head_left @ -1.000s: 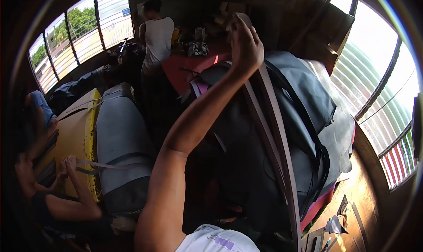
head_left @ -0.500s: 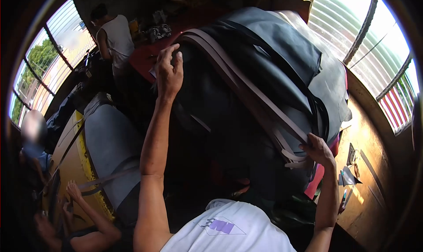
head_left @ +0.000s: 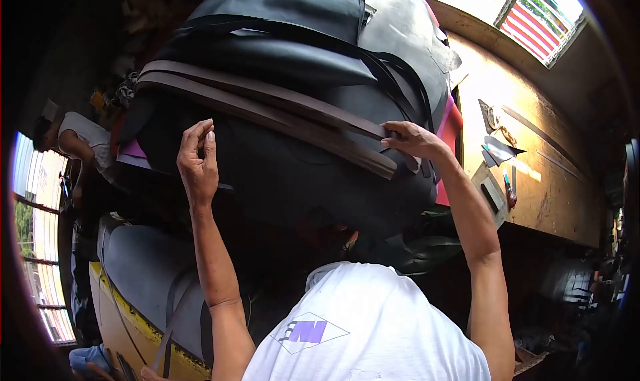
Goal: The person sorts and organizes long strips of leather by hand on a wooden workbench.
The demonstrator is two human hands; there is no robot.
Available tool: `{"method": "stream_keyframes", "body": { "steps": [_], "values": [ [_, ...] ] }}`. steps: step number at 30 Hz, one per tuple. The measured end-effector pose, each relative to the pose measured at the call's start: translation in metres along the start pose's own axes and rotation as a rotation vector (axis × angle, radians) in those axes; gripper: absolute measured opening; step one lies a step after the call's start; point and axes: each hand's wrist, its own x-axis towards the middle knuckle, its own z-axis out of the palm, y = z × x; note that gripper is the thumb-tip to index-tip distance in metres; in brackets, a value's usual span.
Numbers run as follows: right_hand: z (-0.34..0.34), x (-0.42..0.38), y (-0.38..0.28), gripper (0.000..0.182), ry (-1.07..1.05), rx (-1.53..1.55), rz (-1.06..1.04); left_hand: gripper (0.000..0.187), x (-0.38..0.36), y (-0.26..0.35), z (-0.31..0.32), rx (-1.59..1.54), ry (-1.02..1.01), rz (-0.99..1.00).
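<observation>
Long brownish leather strips (head_left: 267,112) lie across a pile of black leather sheets (head_left: 287,171). My right hand (head_left: 419,141) pinches the right end of the upper strip between thumb and fingers. Beneath it, the lower strips' ends rest on the black leather. My left hand (head_left: 198,162) hovers over the pile's left part, below the strips and apart from them. Its fingers are slightly bent, the thumb stands off them, and nothing shows in it. Thin black straps (head_left: 307,38) run over the pile behind the strips.
On the right, a wooden table (head_left: 560,208) bears cutting scraps, a long strip and a small tool with a blue end (head_left: 507,184). A grey roll (head_left: 143,261) sits on a yellow-edged bench at lower left. A person in a white top (head_left: 83,134) stands at far left.
My view has turned right, so the pile appears further left. The strips now lie flatter together, and my left hand has come away from their far bend. My right hand still holds a strip end.
</observation>
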Motion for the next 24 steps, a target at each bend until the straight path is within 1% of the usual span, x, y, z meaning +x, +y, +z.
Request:
{"method": "stream_keyframes", "body": {
  "steps": [1, 2, 4, 5, 6, 8, 9, 10, 11, 13, 15, 16, 17, 18, 19, 22, 24],
  "values": [
    [0.012, 0.009, 0.014, 0.056, -0.049, 0.066, -0.036, 0.022, -0.002, -0.001, 0.001, -0.011, 0.005, 0.002],
    [0.018, 0.012, 0.013, 0.056, -0.061, 0.063, 0.004, 0.022, -0.005, -0.003, 0.001, -0.020, 0.013, 0.002],
    [0.018, 0.013, 0.013, 0.058, -0.104, 0.243, 0.038, 0.022, -0.011, -0.007, 0.002, -0.064, 0.017, -0.023],
    [0.020, 0.018, 0.008, 0.059, -0.134, 0.330, 0.043, 0.022, -0.014, -0.009, 0.002, -0.095, 0.023, -0.046],
    [0.021, 0.025, 0.006, 0.059, -0.138, 0.354, 0.010, 0.022, -0.017, -0.012, -0.003, -0.113, 0.046, -0.067],
    [0.024, 0.038, -0.011, 0.053, -0.094, 0.322, -0.003, 0.020, -0.027, -0.019, -0.011, -0.068, 0.072, -0.086],
    [0.026, 0.046, -0.021, 0.050, -0.070, 0.305, -0.013, 0.019, -0.034, -0.022, -0.014, -0.127, 0.109, -0.104],
    [0.030, 0.054, -0.030, 0.049, -0.051, 0.303, -0.052, 0.020, -0.042, -0.028, -0.018, -0.152, 0.132, -0.115],
    [0.032, 0.060, -0.037, 0.048, -0.032, 0.300, -0.085, 0.017, -0.048, -0.027, -0.022, -0.174, 0.199, -0.115],
    [0.043, 0.078, -0.041, 0.049, 0.090, 0.251, -0.182, 0.020, -0.064, -0.037, -0.034, -0.212, 0.266, -0.098],
    [0.052, 0.088, -0.061, 0.049, 0.152, 0.261, -0.236, 0.019, -0.084, -0.045, -0.052, -0.144, 0.333, -0.125],
    [0.052, 0.090, -0.082, 0.048, 0.146, 0.236, -0.158, 0.018, -0.094, -0.049, -0.061, -0.098, 0.373, -0.144],
    [0.056, 0.096, -0.084, 0.046, 0.168, 0.202, -0.157, 0.014, -0.105, -0.057, -0.068, -0.085, 0.463, -0.153],
    [0.060, 0.103, -0.086, 0.044, 0.190, 0.167, -0.155, 0.014, -0.117, -0.063, -0.073, -0.110, 0.526, -0.204],
    [0.064, 0.117, -0.072, 0.043, 0.241, 0.128, -0.232, 0.014, -0.130, -0.069, -0.078, -0.144, 0.586, -0.250],
    [0.066, 0.132, -0.073, 0.042, 0.223, 0.320, -0.245, 0.013, -0.174, -0.091, -0.090, -0.126, 0.703, -0.462],
    [0.063, 0.146, -0.092, 0.044, 0.181, 0.358, -0.265, 0.013, -0.201, -0.107, -0.088, -0.128, 0.701, -0.555]
  ]
}}
